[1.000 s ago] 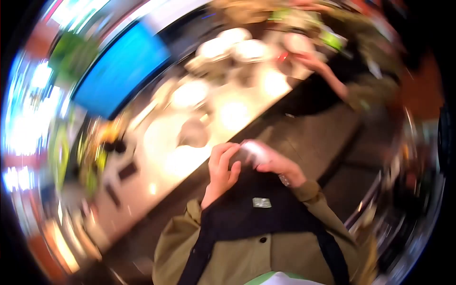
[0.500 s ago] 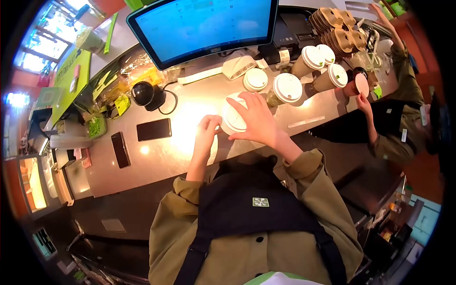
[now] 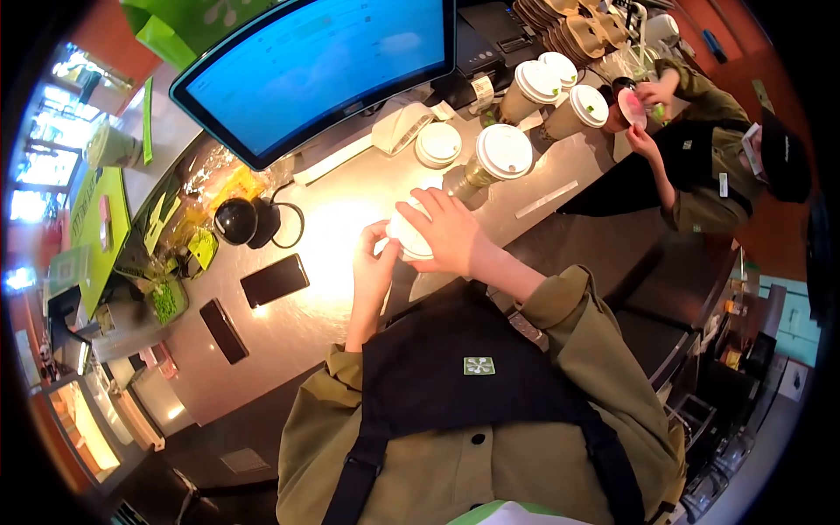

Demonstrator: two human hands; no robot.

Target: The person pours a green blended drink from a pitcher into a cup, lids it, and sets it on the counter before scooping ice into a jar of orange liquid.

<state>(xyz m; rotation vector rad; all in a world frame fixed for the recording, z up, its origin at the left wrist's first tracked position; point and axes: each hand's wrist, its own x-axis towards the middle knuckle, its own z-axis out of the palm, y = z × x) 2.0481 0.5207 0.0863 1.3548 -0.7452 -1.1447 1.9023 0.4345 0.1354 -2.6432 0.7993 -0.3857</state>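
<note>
A white cup lid (image 3: pixel 407 238) is between my hands above the counter's front edge. What is beneath it, likely a cup, is mostly hidden by my fingers. My right hand (image 3: pixel 451 234) is closed over the lid from the right, fingers curved across its top. At the left rim, my left hand (image 3: pixel 374 258) pinches the edge with thumb and fingertips. Beyond them stand a tall white-lidded cup (image 3: pixel 504 151) and a shorter white-lidded cup (image 3: pixel 438 143).
More lidded cups (image 3: pixel 535 83) stand farther right, near stacked cardboard cup carriers (image 3: pixel 577 26). A monitor (image 3: pixel 324 74) rises at the back. Two phones (image 3: pixel 275 281) and a black scanner (image 3: pixel 238 221) lie left. At right, a co-worker (image 3: pixel 713 166) holds a pinkish round item (image 3: pixel 632 108).
My view has turned, so the counter appears tilted and shifted left. My right fingers have closed farther across the lid. The co-worker's other hand has come to the pinkish item.
</note>
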